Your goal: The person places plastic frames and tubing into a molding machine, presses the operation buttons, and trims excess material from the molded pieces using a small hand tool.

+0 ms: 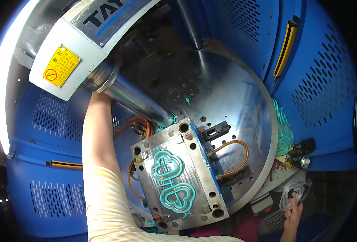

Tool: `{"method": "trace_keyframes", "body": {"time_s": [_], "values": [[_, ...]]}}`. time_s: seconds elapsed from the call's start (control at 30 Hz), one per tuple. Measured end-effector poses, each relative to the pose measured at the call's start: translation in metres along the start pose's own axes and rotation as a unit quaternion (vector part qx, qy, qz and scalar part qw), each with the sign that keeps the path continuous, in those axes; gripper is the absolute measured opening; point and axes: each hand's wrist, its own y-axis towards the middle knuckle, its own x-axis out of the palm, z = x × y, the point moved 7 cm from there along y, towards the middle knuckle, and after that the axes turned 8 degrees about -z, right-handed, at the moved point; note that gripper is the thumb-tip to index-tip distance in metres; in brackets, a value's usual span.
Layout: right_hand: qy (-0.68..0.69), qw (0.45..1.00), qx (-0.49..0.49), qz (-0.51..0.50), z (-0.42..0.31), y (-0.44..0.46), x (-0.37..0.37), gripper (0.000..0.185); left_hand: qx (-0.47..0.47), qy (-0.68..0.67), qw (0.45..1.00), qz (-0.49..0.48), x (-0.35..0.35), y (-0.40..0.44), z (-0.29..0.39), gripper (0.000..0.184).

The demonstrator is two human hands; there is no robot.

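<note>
My left arm reaches up past the metal column, and my left hand (101, 98) goes behind it, under the white machine head. Its fingers are hidden. At the lower right, my right hand (293, 213) is closed on a clear looped plastic piece (291, 192). Between my arms lies a steel mold half (204, 177) with green heart-like looped moldings (178, 198) in its cavities. The mold sits on a round metal turntable (243, 97).
The polished column (140, 99) stands beside my left forearm. Brown hoses (247, 153) and a clamp (216, 131) flank the mold. Green plastic scraps (284, 135) and spray cans (298, 161) are at the right. Blue perforated guards (319, 80) surround the turntable.
</note>
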Motion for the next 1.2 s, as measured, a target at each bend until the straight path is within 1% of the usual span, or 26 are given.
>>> {"method": "trace_keyframes", "body": {"time_s": [0.07, 0.1, 0.17, 0.33, 0.43, 0.47, 0.5, 0.53, 0.57, 0.6, 0.63, 0.67, 0.7, 0.73, 0.77, 0.8, 0.83, 0.9, 0.93, 0.97, 1.03, 1.07, 1.1, 1.13, 1.17, 1.2], "values": [[0.004, 0.999, 0.009, 0.050, -0.002, -0.007, -0.005, 0.029, 0.002, 0.018, 1.000, -0.003, -0.001, 0.007, -0.006, 0.018], [0.002, 0.999, 0.010, 0.053, -0.003, -0.008, -0.005, 0.029, 0.003, 0.029, 1.000, -0.002, 0.000, 0.009, -0.009, 0.018], [-0.007, 0.999, -0.005, 0.043, -0.005, -0.008, -0.005, 0.029, 0.008, 0.052, 0.999, -0.003, -0.001, 0.010, -0.014, 0.018], [-0.016, 0.999, -0.007, 0.043, 0.001, -0.001, -0.002, 0.028, 0.017, 0.115, 0.993, 0.001, -0.005, 0.003, -0.017, 0.017], [-0.021, 1.000, 0.000, 0.014, 0.004, 0.004, 0.006, 0.028, 0.038, 0.202, 0.979, 0.008, -0.010, 0.004, -0.004, 0.017], [-0.015, 1.000, 0.009, 0.018, 0.007, 0.005, 0.009, 0.028, 0.057, 0.268, 0.962, 0.018, -0.008, -0.003, 0.006, 0.017], [-0.010, 1.000, 0.015, 0.019, 0.009, 0.008, 0.009, 0.028, 0.086, 0.360, 0.929, 0.034, -0.007, -0.017, 0.016, 0.017], [-0.002, 1.000, 0.015, -0.002, 0.012, 0.013, 0.009, 0.027, 0.115, 0.462, 0.878, 0.048, -0.005, -0.034, 0.026, 0.017], [-0.001, 1.000, 0.017, -0.008, 0.012, 0.015, 0.011, 0.028, 0.147, 0.560, 0.813, 0.064, 0.001, -0.056, 0.036, 0.017], [-0.005, 0.999, 0.016, -0.027, 0.014, 0.019, 0.011, 0.029, 0.164, 0.600, 0.779, 0.080, 0.004, -0.082, 0.047, 0.017], [-0.010, 0.999, 0.014, -0.050, 0.015, 0.024, 0.013, 0.029, 0.166, 0.599, 0.777, 0.100, 0.001, -0.110, 0.057, 0.017], [-0.021, 0.998, 0.016, -0.061, 0.016, 0.028, 0.015, 0.031, 0.151, 0.558, 0.807, 0.119, -0.004, -0.141, 0.070, 0.017], [-0.021, 0.996, 0.010, -0.090, 0.017, 0.033, 0.019, 0.032, 0.117, 0.412, 0.886, 0.179, -0.016, -0.177, 0.076, 0.020], [-0.025, 0.994, 0.007, -0.106, 0.018, 0.037, 0.024, 0.032, 0.086, 0.307, 0.930, 0.185, -0.023, -0.210, 0.076, 0.018], [-0.032, 0.992, 0.006, -0.124, 0.021, 0.043, 0.027, 0.032, 0.076, 0.284, 0.937, 0.191, -0.021, -0.250, 0.094, 0.020], [-0.044, 0.984, -0.002, -0.172, 0.027, 0.051, 0.028, 0.037, 0.089, 0.242, 0.947, 0.192, -0.022, -0.287, 0.101, 0.022], [-0.067, 0.976, 0.002, -0.207, 0.031, 0.060, 0.036, 0.037, 0.103, 0.204, 0.953, 0.198, -0.027, -0.328, 0.110, 0.023], [-0.041, 0.973, -0.043, -0.223, 0.034, 0.062, 0.039, 0.038, 0.054, 0.161, 0.964, 0.202, -0.028, -0.419, 0.138, 0.022], [-0.044, 0.965, -0.045, -0.254, 0.037, 0.062, 0.045, 0.037, 0.045, 0.116, 0.970, 0.209, -0.030, -0.463, 0.147, 0.022], [-0.036, 0.962, -0.048, -0.266, 0.041, 0.059, 0.049, 0.036, 0.026, 0.131, 0.962, 0.239, -0.034, -0.512, 0.164, 0.022], [-0.029, 0.951, -0.052, -0.303, 0.056, 0.057, 0.042, 0.040, -0.057, 0.093, 0.971, 0.214, -0.024, -0.599, 0.190, 0.023], [-0.039, 0.944, -0.046, -0.323, 0.062, 0.041, 0.041, 0.040, -0.098, 0.075, 0.969, 0.214, -0.022, -0.643, 0.199, 0.023], [-0.036, 0.932, -0.054, -0.357, 0.066, 0.019, 0.040, 0.040, -0.166, 0.104, 0.956, 0.220, -0.021, -0.687, 0.207, 0.023], [-0.030, 0.920, -0.064, -0.386, 0.068, 0.000, 0.038, 0.039, -0.200, 0.097, 0.952, 0.208, -0.021, -0.728, 0.209, 0.022], [-0.034, 0.915, -0.064, -0.396, 0.075, -0.012, 0.027, 0.039, -0.233, 0.087, 0.949, 0.193, -0.021, -0.770, 0.204, 0.020], [-0.037, 0.924, -0.043, -0.377, 0.091, -0.016, 0.007, 0.040, -0.277, 0.098, 0.938, 0.183, -0.022, -0.810, 0.199, 0.020]]}}
